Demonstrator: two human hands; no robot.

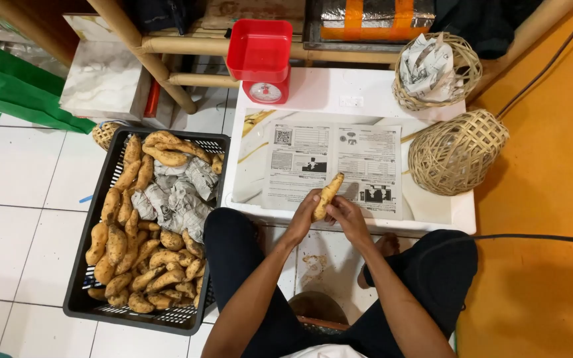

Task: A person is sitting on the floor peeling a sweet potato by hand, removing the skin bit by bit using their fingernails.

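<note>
Tuber (328, 195) is what we are gripping upright in both our left hand (308, 211) and right hand (343, 213), holding it over the printed sheet (339, 166), with the black crate (94, 292) of tubers sitting left of that sheet.

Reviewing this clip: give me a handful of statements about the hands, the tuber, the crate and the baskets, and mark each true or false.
1. Both hands hold one tuber over the printed paper sheet. True: the left hand and the right hand grip its lower end.
2. The black crate holds only bare tubers. False: paper-wrapped bundles lie among them.
3. The red scale stands at the far edge of the white table. True.
4. Both wicker baskets stand upright. False: the basket with crumpled paper is upright, while the other basket lies tipped.
5. The crate sits on the orange floor. False: it sits on white tiles.
</note>
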